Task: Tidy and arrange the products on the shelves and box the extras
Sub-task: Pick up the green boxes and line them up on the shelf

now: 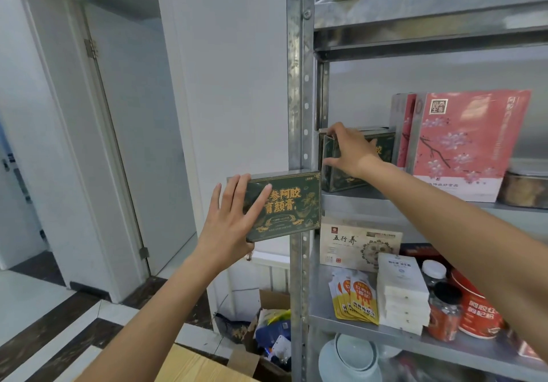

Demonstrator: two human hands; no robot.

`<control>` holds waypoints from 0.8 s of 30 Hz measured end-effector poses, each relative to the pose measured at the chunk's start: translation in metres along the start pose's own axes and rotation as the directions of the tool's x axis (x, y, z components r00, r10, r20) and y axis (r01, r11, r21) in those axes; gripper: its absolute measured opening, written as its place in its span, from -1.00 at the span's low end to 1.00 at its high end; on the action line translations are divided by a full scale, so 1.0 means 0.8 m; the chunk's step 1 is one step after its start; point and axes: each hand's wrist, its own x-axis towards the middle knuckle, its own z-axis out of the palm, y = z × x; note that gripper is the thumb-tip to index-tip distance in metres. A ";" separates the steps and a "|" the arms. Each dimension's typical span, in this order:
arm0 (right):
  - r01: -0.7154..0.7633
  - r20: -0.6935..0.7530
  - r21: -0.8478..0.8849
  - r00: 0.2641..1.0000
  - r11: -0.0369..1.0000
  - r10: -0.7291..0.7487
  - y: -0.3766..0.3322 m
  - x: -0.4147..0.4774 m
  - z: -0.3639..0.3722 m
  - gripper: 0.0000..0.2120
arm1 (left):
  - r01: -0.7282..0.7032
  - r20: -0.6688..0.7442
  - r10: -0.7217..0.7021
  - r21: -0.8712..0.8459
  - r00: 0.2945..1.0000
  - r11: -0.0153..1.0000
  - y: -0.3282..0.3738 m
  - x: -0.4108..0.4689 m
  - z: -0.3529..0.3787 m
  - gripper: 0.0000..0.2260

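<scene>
— Forearms reach in from below; where do the hands end up?
— Left hand (231, 227) is in front of the steel post (299, 99), its grip narrow on the green box (290, 206): thumb across the printed face, fingers behind the left edge. That box hangs in the air, its right end overlapping the post.
— And the right hand (353, 153)?
— On the middle shelf (350, 200), at 3 o'clock of the held one. Its grip clamps a second green box (338, 181) at the shelf's left end, fingers over the top, thumb across the near end.
— Room to move?
— Pink boxes (462, 144) stand close at 3 o'clock; at 12 o'clock there's open height under the upper shelf (430, 37). At 9 o'clock of the post, plain wall (237, 85). An open carton (275, 298) sits on the floor at 6 o'clock.
</scene>
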 end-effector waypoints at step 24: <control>0.587 0.043 -0.151 0.807 0.795 -0.588 0.028 -0.111 -0.101 -0.53 | 0.026 -0.140 -0.022 0.024 0.990 0.999 -0.005 -0.018 -0.022 0.06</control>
